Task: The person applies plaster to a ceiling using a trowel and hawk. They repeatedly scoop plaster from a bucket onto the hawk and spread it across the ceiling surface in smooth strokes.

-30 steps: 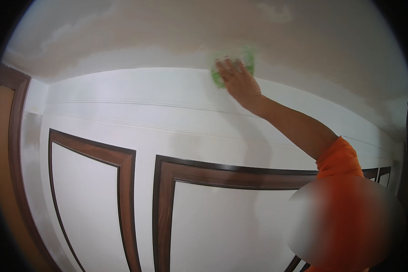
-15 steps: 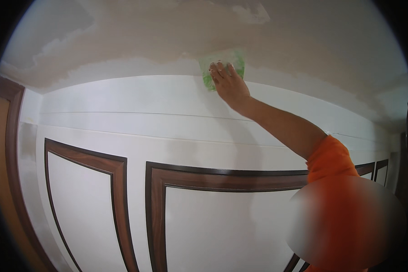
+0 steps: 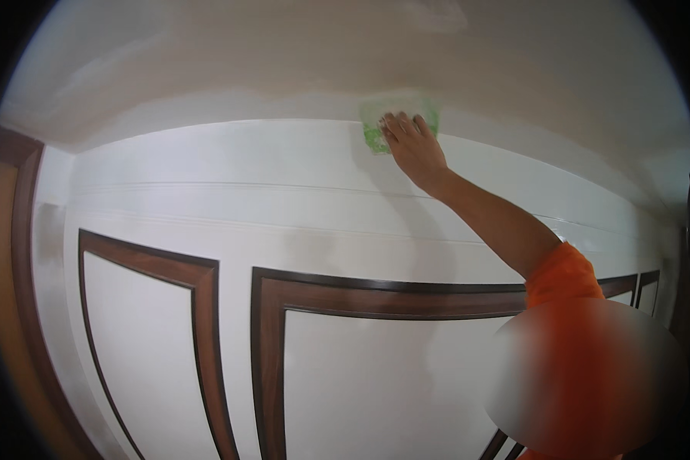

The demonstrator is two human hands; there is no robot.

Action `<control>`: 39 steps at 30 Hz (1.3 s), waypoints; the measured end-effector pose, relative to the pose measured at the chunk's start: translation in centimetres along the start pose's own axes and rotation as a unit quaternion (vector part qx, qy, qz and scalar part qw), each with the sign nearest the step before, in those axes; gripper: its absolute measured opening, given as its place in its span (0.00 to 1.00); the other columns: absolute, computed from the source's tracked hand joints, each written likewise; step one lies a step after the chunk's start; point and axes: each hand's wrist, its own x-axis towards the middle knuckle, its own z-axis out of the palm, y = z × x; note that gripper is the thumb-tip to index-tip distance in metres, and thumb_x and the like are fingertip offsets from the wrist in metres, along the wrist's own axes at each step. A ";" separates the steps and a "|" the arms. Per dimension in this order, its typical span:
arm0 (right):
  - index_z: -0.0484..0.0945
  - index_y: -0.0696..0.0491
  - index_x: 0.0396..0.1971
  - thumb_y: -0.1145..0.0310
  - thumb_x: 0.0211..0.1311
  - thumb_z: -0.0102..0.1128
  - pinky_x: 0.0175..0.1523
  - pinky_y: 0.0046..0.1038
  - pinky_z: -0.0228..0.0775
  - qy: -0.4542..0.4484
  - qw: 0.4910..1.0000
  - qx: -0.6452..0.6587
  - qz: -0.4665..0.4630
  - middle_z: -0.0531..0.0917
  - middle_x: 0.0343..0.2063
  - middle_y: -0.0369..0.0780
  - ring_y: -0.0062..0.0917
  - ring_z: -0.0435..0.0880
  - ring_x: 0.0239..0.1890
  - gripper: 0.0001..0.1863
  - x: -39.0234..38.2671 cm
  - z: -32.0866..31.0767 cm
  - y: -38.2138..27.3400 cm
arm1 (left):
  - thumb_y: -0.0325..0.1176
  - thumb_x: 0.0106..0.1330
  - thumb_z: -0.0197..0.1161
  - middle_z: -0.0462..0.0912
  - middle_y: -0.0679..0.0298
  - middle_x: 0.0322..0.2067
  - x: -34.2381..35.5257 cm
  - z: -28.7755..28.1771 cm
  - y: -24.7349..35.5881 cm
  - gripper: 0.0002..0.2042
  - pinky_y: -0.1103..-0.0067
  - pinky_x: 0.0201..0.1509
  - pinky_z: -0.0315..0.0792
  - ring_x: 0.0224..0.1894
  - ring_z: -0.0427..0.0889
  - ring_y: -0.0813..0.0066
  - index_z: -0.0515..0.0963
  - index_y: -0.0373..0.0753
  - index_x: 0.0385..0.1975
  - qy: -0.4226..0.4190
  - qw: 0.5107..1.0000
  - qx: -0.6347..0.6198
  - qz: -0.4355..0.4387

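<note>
My right hand (image 3: 416,151) reaches up from the right in an orange sleeve (image 3: 566,272), arm stretched out. Its fingers lie pressed across a thin, translucent green putty spreader (image 3: 375,137), which is smeared with white. The spreader's upper edge lies against the pale ceiling (image 3: 284,54), close to where it meets the white wall (image 3: 230,157). Fingertips show on the spreader's face; the thumb is hidden. My left hand is out of the picture.
Dark-brown wooden frames (image 3: 391,300) edge white panels on the wall below. A brown door frame (image 3: 29,192) stands at the far left. Patchy, uneven coating covers the ceiling. At the right rim is a dark object I cannot make out.
My right hand and the spreader have moved a little to the right along the ceiling edge. The view has shifted slightly, and the ceiling looks more blurred.
</note>
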 end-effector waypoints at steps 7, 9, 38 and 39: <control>0.79 0.55 0.53 0.70 0.58 0.60 0.67 0.39 0.60 0.274 0.955 0.073 -0.084 0.73 0.61 0.38 0.32 0.66 0.66 0.21 12.2 -11.8 -5.8 | 0.29 0.61 0.56 0.81 0.47 0.39 -1.7 0.7 -0.7 0.29 0.61 0.38 0.74 0.38 0.82 0.49 0.60 0.41 0.64 0.000 1.000 0.005 -0.017; 0.78 0.56 0.54 0.71 0.56 0.62 0.68 0.38 0.59 0.274 0.957 0.034 -0.090 0.70 0.63 0.37 0.32 0.64 0.68 0.23 17.3 -15.3 -6.6 | 0.29 0.62 0.56 0.81 0.47 0.39 -1.5 0.4 -0.7 0.29 0.61 0.38 0.74 0.38 0.82 0.49 0.59 0.41 0.65 0.002 1.000 0.008 -0.017; 0.82 0.55 0.49 0.70 0.56 0.63 0.65 0.30 0.59 0.162 0.984 -0.047 -0.063 0.67 0.65 0.36 0.30 0.64 0.65 0.19 13.5 -9.3 -0.2 | 0.25 0.64 0.54 0.81 0.48 0.42 -0.1 -0.1 0.5 0.34 0.63 0.39 0.74 0.40 0.81 0.53 0.51 0.43 0.71 0.014 1.000 0.000 0.002; 0.82 0.55 0.50 0.70 0.56 0.63 0.65 0.30 0.59 0.138 0.986 -0.047 -0.078 0.67 0.66 0.36 0.30 0.64 0.65 0.19 11.6 -7.2 0.2 | 0.25 0.64 0.54 0.81 0.48 0.42 0.0 -0.1 0.5 0.34 0.63 0.39 0.74 0.40 0.81 0.53 0.51 0.43 0.71 0.013 1.000 0.001 0.002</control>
